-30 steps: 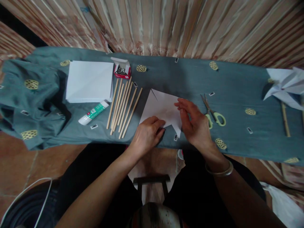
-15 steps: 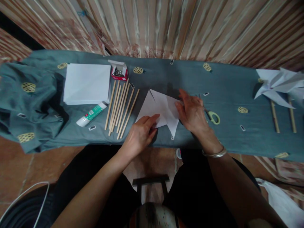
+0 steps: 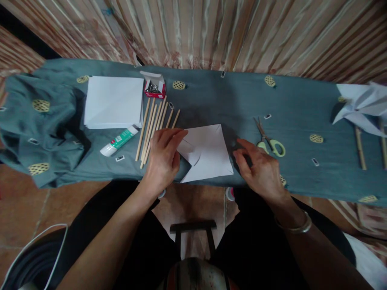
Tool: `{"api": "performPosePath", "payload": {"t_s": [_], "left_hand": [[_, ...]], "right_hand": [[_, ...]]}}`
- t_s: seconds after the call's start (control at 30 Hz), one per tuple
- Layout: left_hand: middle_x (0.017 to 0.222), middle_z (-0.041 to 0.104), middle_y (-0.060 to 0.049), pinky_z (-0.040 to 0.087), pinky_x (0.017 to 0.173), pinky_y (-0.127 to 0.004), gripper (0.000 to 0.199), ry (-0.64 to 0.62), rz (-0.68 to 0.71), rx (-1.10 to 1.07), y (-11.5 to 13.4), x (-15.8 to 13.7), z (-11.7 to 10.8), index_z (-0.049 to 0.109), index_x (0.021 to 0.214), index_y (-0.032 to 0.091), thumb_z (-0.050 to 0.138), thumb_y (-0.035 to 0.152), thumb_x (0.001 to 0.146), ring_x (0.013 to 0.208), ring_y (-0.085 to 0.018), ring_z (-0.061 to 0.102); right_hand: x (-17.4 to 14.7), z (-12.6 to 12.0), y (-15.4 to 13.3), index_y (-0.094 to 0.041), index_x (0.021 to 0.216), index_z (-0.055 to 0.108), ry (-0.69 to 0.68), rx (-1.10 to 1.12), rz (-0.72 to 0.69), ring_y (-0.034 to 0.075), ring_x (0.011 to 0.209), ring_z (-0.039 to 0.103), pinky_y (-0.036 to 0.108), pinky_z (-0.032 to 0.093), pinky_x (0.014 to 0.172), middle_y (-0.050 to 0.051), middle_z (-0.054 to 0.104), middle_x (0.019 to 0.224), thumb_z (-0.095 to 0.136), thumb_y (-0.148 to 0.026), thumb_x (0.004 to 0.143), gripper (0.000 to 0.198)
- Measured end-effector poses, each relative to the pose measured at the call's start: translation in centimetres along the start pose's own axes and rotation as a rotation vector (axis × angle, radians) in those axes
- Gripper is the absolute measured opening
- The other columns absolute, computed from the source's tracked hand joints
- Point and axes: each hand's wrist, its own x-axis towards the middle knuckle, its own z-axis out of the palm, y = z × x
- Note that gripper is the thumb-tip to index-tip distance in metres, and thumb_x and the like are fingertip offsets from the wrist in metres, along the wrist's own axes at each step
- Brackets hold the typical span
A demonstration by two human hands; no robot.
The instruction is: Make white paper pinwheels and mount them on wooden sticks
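A white paper square [image 3: 208, 149] with slits cut in from its corners lies flat near the table's front edge. My left hand [image 3: 163, 155] is at its left side, over the lower ends of the wooden sticks [image 3: 151, 129]. Its fingertips are by the paper's upper left edge, thumb and forefinger apart; whether they touch the paper is hard to tell. To the right of the sheet is my right hand [image 3: 260, 165], off the paper, fingers loosely bent and apart, holding nothing. Scissors with pale green handles [image 3: 276, 148] lie just beyond it.
At the left are a stack of white paper [image 3: 113, 100], a glue stick [image 3: 119, 141] and an open red box of small metal pieces [image 3: 155, 88]. Paper pinwheels [image 3: 359, 106] on sticks lie at the far right. A pleated curtain [image 3: 196, 36] hangs behind the table.
The paper has turned, its cut flap now pointing to the lower left. Both hands have moved outward, the right one off the sheet, uncovering the scissors. The view has shifted slightly.
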Motion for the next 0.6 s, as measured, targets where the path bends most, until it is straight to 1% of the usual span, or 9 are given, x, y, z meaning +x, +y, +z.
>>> {"api": "performPosePath", "payload": {"t_s": [0.03,0.07,0.13,0.2,0.27,0.33,0.47,0.6], "left_hand": [[0.118,0.067,-0.010,0.049,0.095,-0.044,0.045,0.009,0.038,-0.013,0.7,-0.2,-0.1,0.059,0.125,0.019,0.046,0.002,0.086,0.111,-0.026,0.057],[0.114,0.068,-0.010,0.049,0.093,-0.043,0.038,-0.009,0.082,-0.028,1.5,-0.5,-0.1,0.060,0.122,0.020,0.050,0.006,0.088,0.108,-0.025,0.058],[0.102,0.070,-0.008,0.049,0.086,-0.040,0.023,-0.085,0.183,-0.056,3.0,-1.1,0.1,0.062,0.114,0.018,0.057,0.015,0.092,0.099,-0.023,0.060],[0.098,0.072,-0.007,0.048,0.082,-0.037,0.016,-0.152,0.224,-0.065,4.1,-1.7,0.4,0.063,0.108,0.018,0.059,0.020,0.093,0.097,-0.022,0.061],[0.097,0.072,-0.006,0.046,0.080,-0.036,0.013,-0.183,0.239,-0.072,4.5,-2.0,0.6,0.064,0.106,0.019,0.058,0.020,0.094,0.097,-0.021,0.062],[0.099,0.073,-0.006,0.046,0.081,-0.036,0.014,-0.183,0.223,-0.080,4.2,-2.1,0.6,0.064,0.107,0.019,0.056,0.018,0.095,0.098,-0.021,0.061],[0.103,0.072,-0.008,0.046,0.085,-0.039,0.018,-0.116,0.127,-0.074,2.6,-2.0,0.1,0.066,0.109,0.019,0.057,0.017,0.094,0.101,-0.023,0.059],[0.105,0.072,-0.008,0.045,0.089,-0.043,0.016,-0.105,0.069,-0.038,1.6,-1.9,0.0,0.071,0.105,0.020,0.058,0.018,0.094,0.105,-0.025,0.058]], "right_hand": [[0.1,0.0,-0.1,-0.016,0.128,0.060,0.009,0.019,-0.016,0.024,0.091,0.072,0.039,0.057,0.082,0.007,0.077,0.094,0.050,-0.028,0.097,0.035],[0.1,0.1,-0.3,-0.017,0.130,0.059,0.011,0.044,-0.036,0.024,0.096,0.071,0.040,0.057,0.086,0.008,0.077,0.100,0.049,-0.026,0.098,0.035],[0.2,0.3,-0.7,-0.017,0.133,0.056,-0.012,0.103,-0.089,0.024,0.105,0.069,0.041,0.057,0.091,0.009,0.075,0.111,0.046,-0.022,0.098,0.036],[0.2,0.5,-1.0,-0.017,0.136,0.053,-0.061,0.158,-0.146,0.023,0.112,0.066,0.042,0.056,0.095,0.010,0.073,0.117,0.043,-0.019,0.099,0.038],[0.2,0.8,-1.2,-0.017,0.139,0.050,-0.100,0.200,-0.192,0.023,0.115,0.065,0.042,0.056,0.096,0.011,0.071,0.120,0.041,-0.016,0.099,0.041],[0.1,1.0,-1.4,-0.020,0.143,0.045,-0.118,0.224,-0.213,0.023,0.117,0.063,0.043,0.056,0.098,0.010,0.070,0.122,0.040,-0.016,0.099,0.045],[0.1,1.6,-2.0,-0.026,0.150,0.036,-0.147,0.240,-0.220,0.023,0.123,0.058,0.045,0.053,0.103,0.007,0.067,0.127,0.040,-0.014,0.098,0.053],[0.0,2.6,-3.0,-0.023,0.154,0.025,-0.198,0.252,-0.269,0.023,0.130,0.053,0.048,0.047,0.108,0.008,0.066,0.130,0.036,-0.014,0.100,0.056]]}}
